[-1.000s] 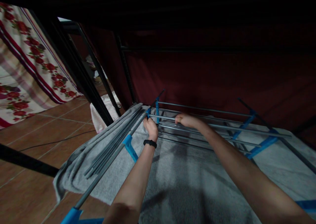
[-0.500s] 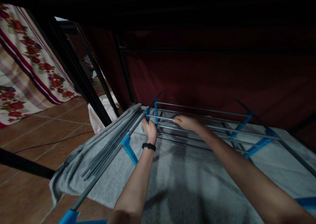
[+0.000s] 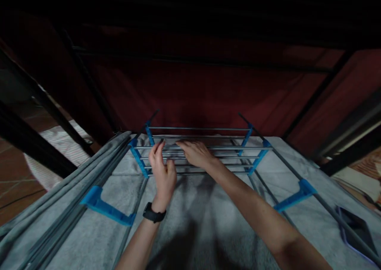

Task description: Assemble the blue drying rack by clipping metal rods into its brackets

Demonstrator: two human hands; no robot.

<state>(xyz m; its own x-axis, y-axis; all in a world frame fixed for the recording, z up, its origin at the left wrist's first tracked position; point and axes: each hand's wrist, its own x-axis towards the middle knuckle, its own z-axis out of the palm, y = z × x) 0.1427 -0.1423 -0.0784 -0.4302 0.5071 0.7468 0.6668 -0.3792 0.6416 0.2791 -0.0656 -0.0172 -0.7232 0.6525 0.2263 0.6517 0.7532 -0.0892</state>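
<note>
A rack of thin grey metal tubes (image 3: 208, 147) joined by blue plastic brackets (image 3: 139, 161) lies on a grey blanket (image 3: 119, 190). My left hand (image 3: 163, 175), with a black watch (image 3: 154, 213) on its wrist, is raised at the left part of the rack. Its fingers are at the upper front tube and its thumb stands apart. My right hand (image 3: 196, 153) is closed over the same tube, near the middle, its fingertips pointing left. Some of its fingers are hidden behind the tube and hand.
Loose grey tubes (image 3: 64, 230) lie along the left side of the blanket. A phone or tablet (image 3: 355, 230) lies at the right, partly under a side tube. Dark bed-frame posts (image 3: 35, 143) stand at the sides, with dark red cloth (image 3: 202, 95) behind.
My view has turned right. My left hand has left the left bracket and moved along the rack towards my right hand, its fingers loosened. My right hand stays on the tube.
</note>
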